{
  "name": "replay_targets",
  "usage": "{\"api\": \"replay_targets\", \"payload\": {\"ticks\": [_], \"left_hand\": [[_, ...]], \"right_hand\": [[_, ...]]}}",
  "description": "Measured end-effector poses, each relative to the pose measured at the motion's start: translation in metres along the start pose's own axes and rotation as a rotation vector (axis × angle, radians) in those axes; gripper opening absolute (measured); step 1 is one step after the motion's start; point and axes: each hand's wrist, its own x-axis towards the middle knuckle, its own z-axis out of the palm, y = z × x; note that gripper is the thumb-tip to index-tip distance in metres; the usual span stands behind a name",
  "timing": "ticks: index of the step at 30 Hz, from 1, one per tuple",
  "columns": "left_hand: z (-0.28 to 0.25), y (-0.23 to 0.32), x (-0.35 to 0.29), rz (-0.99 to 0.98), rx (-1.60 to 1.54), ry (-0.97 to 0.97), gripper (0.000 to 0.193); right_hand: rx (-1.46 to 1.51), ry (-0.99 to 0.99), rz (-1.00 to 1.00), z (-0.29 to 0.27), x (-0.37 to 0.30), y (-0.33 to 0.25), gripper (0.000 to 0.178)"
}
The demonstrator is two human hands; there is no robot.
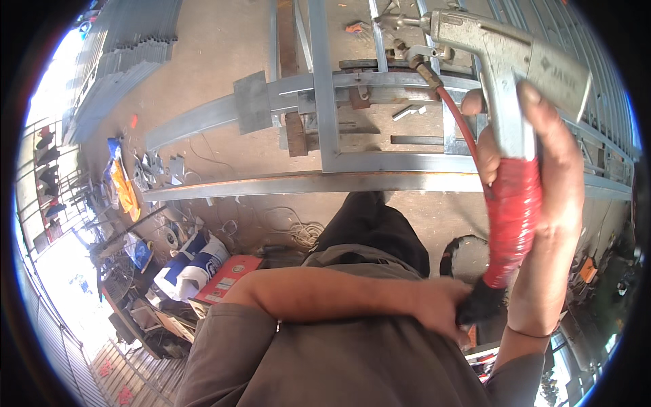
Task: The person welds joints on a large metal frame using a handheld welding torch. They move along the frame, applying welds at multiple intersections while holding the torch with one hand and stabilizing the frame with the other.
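My right hand [553,156] is raised at the right, wrapped round a silver handheld welding gun [505,95]. Its grip is bound in glossy red tape [512,217], and the nozzle [400,22] points to the far left. A thin red hose [458,119] runs from a brass fitting [427,73] down beside the grip. Across my body comes my left hand [441,306], closed at the black cable sleeve [483,305] below the red tape. Some of its fingers are hidden behind the sleeve and slightly blurred.
A welded steel tube frame [325,115] lies ahead, with a long bar [305,183] across the front. Stacked steel profiles [129,68] stand far left. A red box [230,275], white-and-blue rolls [193,264] and a coiled cable [305,234] are at the near left. A glove [357,28] lies far off.
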Motion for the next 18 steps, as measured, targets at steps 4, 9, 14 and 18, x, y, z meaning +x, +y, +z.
{"api": "replay_targets", "payload": {"ticks": [4,9,14,18], "left_hand": [[-0.022,-0.032,-0.023,-0.137,-0.046,-0.01,0.042],[-0.038,-0.064,-0.064,-0.12,0.069,-0.134,0.053],[-0.063,-0.097,-0.123,-0.209,0.366,-0.404,0.056],[-0.094,-0.113,-0.201,-0.453,0.333,-0.6,0.055]], "right_hand": [[-0.2,-0.066,-0.237,0.004,-0.049,0.023,0.063],[-0.377,0.192,-0.272,0.026,-0.11,0.082,0.064],[-0.483,0.504,-0.242,0.083,-0.141,0.158,0.05],[-0.489,0.751,-0.301,0.149,-0.151,0.219,0.042]]}}
